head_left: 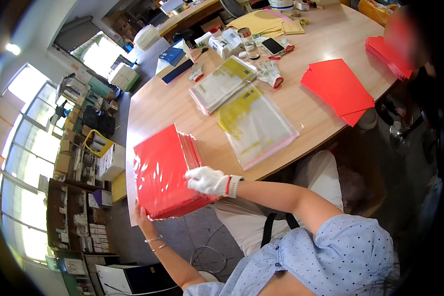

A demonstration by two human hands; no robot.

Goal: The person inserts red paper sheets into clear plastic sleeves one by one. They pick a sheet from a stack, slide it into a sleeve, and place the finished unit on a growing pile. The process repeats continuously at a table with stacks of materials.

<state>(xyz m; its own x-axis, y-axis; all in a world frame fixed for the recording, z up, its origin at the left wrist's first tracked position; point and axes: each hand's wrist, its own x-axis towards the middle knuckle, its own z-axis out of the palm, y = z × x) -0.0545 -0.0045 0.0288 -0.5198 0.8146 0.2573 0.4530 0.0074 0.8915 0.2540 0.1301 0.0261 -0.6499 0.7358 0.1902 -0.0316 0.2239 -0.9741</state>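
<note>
I see the red stack already bagged between half-curled gloved right hand and cupped left hand, grips unclear; loose sheets well right still unbagged.

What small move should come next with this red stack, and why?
I'd probably ease the plastic-wrapped red rectangular stack inward on the pale wooden table: its near edge seems to reach the table's rim, with floor showing beyond. The bare left hand is at its near-left corner, the white-gloved right hand at its right side.
</note>
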